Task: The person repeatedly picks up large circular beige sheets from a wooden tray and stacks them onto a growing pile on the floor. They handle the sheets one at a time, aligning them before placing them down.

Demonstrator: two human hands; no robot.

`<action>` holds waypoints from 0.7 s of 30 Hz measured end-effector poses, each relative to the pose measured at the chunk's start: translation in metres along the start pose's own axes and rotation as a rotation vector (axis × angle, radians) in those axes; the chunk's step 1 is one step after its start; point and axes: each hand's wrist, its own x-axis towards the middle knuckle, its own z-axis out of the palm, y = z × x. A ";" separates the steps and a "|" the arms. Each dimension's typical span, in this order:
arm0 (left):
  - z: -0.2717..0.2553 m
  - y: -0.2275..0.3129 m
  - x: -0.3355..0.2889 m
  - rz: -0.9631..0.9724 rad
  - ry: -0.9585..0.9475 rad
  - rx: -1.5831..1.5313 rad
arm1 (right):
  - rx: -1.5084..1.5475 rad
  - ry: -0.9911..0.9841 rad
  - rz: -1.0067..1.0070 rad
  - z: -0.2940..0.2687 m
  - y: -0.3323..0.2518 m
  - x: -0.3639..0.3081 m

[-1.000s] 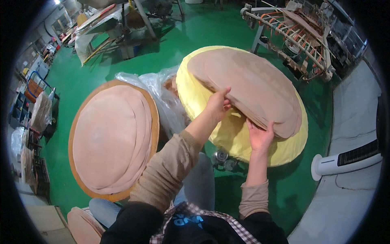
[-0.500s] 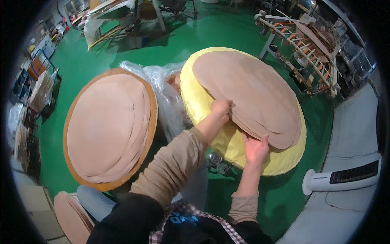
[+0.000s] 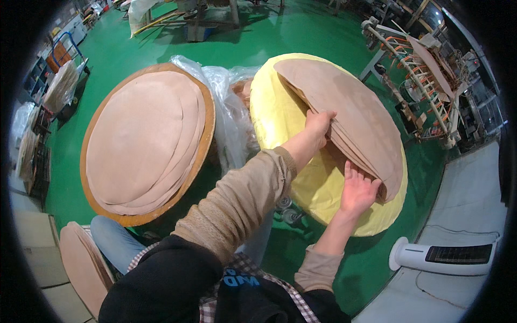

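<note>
My left hand (image 3: 319, 128) is closed on the lifted near edge of a stack of thin, round tan sheets (image 3: 350, 102), which look like leather. The stack lies on a round, yellow-covered top (image 3: 318, 199) at my right and is bent up along that edge. My right hand (image 3: 360, 192) is palm up, thumb apart, with its fingers against the same edge nearer to me. What the fingertips do under the sheets is partly hidden. At my left, a second stack of tan sheets (image 3: 142, 140) lies fanned on a round wooden board (image 3: 132, 219).
Clear plastic wrapping (image 3: 223, 107) sits between the two round tops. More tan sheets (image 3: 81, 264) stand at lower left. A white fan-like appliance (image 3: 441, 258) stands at right, beyond it a metal rack (image 3: 414, 81). A hand cart (image 3: 67, 48) is far left on the green floor.
My left hand has moved up and right, bending the stack's edge back and baring more yellow cover. My right hand has shifted right along the edge. The view has moved slightly.
</note>
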 end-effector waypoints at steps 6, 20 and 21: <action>-0.002 -0.008 -0.011 -0.036 -0.024 -0.110 | -0.039 0.030 0.010 -0.011 0.006 -0.014; -0.011 -0.046 -0.021 0.095 -0.100 -0.184 | -0.021 0.013 0.009 -0.011 0.013 -0.017; -0.011 -0.051 -0.021 0.147 0.013 -0.137 | -0.032 0.064 0.019 -0.012 0.013 -0.019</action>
